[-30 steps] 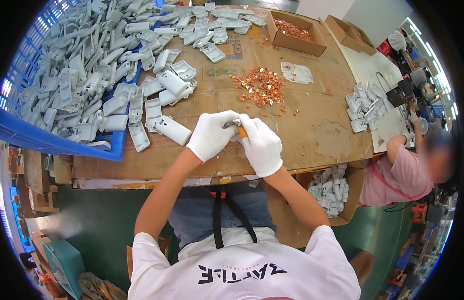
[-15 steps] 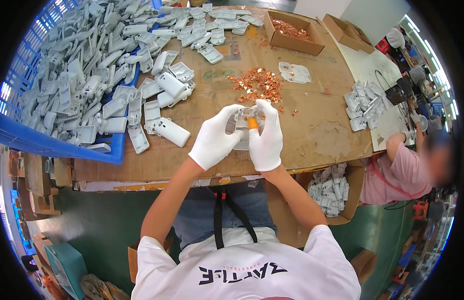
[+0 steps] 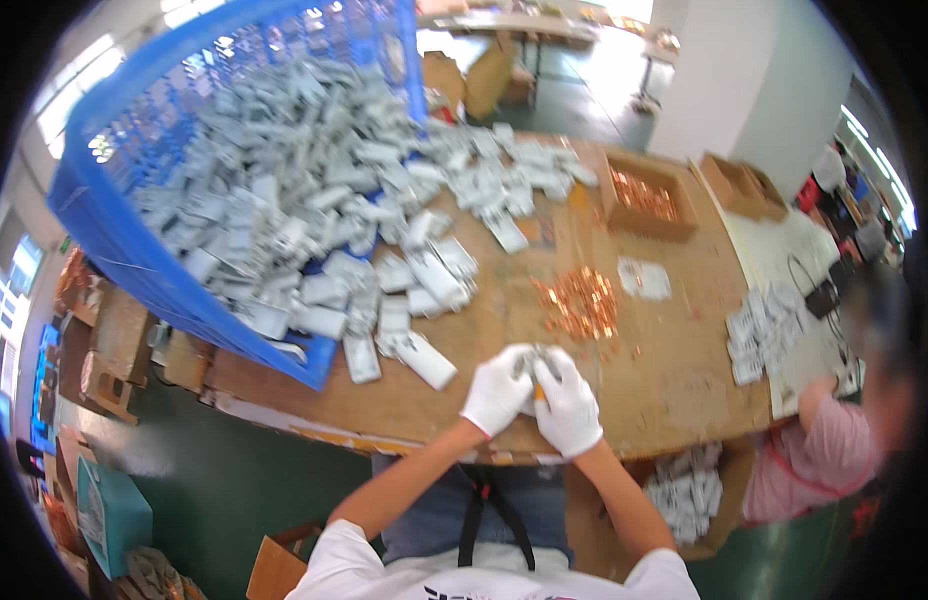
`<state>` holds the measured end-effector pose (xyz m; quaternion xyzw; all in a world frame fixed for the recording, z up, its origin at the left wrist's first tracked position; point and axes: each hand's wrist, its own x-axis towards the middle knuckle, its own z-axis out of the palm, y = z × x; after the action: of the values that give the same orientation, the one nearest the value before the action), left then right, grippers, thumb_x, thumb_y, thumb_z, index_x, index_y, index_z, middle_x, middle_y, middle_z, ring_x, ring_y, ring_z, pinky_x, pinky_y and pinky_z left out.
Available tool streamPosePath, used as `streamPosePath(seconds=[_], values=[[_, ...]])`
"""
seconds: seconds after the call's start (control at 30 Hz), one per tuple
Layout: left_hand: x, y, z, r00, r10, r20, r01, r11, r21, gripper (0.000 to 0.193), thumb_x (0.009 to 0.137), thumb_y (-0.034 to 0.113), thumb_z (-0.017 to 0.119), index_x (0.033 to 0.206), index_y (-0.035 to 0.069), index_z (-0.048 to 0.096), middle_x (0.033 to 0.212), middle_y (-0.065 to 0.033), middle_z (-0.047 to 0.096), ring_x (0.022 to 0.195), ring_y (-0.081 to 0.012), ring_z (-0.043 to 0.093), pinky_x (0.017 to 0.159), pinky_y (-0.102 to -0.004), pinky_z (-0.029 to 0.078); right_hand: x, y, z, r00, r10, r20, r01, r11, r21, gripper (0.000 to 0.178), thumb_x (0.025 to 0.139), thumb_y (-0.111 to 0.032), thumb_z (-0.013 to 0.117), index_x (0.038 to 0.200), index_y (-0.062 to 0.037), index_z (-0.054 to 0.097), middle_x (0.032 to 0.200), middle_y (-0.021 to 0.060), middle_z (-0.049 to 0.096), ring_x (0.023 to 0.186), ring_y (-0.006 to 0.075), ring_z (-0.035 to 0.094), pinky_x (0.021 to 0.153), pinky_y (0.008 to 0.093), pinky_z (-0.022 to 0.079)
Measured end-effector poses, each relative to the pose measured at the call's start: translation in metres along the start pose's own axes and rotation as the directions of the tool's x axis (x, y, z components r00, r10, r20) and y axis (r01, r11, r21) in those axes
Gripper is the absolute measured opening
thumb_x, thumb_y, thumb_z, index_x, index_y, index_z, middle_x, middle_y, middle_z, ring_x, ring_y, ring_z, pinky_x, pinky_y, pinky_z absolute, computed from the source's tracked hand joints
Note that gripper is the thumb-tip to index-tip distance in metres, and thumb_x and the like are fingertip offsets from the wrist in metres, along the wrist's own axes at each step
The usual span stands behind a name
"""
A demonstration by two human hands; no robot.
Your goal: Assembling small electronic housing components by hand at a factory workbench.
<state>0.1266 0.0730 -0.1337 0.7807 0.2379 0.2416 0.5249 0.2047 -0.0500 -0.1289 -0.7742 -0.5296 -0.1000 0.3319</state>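
My left hand (image 3: 498, 392) and my right hand (image 3: 570, 408), both in white gloves, meet over the near part of the table. Between their closed fingers they hold a grey plastic casing (image 3: 542, 352), mostly hidden by the gloves and blurred. An orange cover (image 3: 540, 392) shows on my right thumb. Just beyond the hands lies a pile of small copper-coloured metal pieces (image 3: 584, 304). To the left, pale grey casings lie loose on the cardboard, the closest one (image 3: 426, 362) left of my left hand.
A big blue crate (image 3: 134, 240) heaped with casings leans over the table's left side. An open carton (image 3: 652, 222) of copper pieces stands at the back. More casings (image 3: 759, 335) lie at right, near a person in pink (image 3: 809, 455). Below the right edge sits a box of casings (image 3: 687, 497).
The view has tilted up and swung left, so the scene sits lower and further right. Both hands still hold the casing, with their fingertips closer together over it.
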Motion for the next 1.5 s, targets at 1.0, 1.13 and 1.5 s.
streamPosePath(seconds=[1.0, 1.13, 1.5], values=[[-0.017, 0.062, -0.001, 0.911, -0.083, 0.404, 0.268, 0.863, -0.428, 0.064, 0.085, 0.005, 0.056, 0.144, -0.006, 0.032, 0.14, -0.015, 0.045, 0.128, -0.0209, 0.046, 0.107, -0.0341, 0.037, 0.013, 0.004, -0.059, 0.97, 0.162, 0.182, -0.155, 0.987, -0.05, 0.062, 0.076, -0.014, 0.066, 0.134, -0.0099, 0.046, 0.112, 0.0147, 0.054, 0.087, 0.0323, 0.061, 0.075, 0.0419, 0.053], [-0.031, 0.07, -0.002, 0.968, 0.155, 0.2, -0.195, 0.96, 0.2, 0.051, 0.081, 0.006, 0.061, 0.131, 0.0, 0.051, 0.134, -0.0198, 0.052, 0.127, -0.0304, 0.049, 0.107, -0.0374, 0.037, 0.01, 0.049, -0.112, 0.994, 0.104, 0.03, -0.076, 0.867, -0.492, 0.036, 0.079, -0.019, 0.06, 0.115, -0.0138, 0.055, 0.095, 0.0082, 0.057, 0.078, 0.0271, 0.058, 0.063, 0.039, 0.05], [-0.009, 0.014, -0.071, 0.95, -0.128, -0.285, 0.312, 0.461, 0.831, 0.05, 0.085, 0.033, 0.063, 0.131, 0.017, 0.049, 0.113, -0.0262, 0.05, 0.098, -0.0408, 0.057, 0.083, -0.0493, 0.048, 0.018, 0.276, -0.188, 0.874, 0.374, -0.31, -0.477, 0.538, -0.695, 0.025, 0.078, -0.007, 0.059, 0.102, -0.0089, 0.062, 0.101, 0.0153, 0.059, 0.088, 0.0346, 0.062, 0.075, 0.045, 0.052]])
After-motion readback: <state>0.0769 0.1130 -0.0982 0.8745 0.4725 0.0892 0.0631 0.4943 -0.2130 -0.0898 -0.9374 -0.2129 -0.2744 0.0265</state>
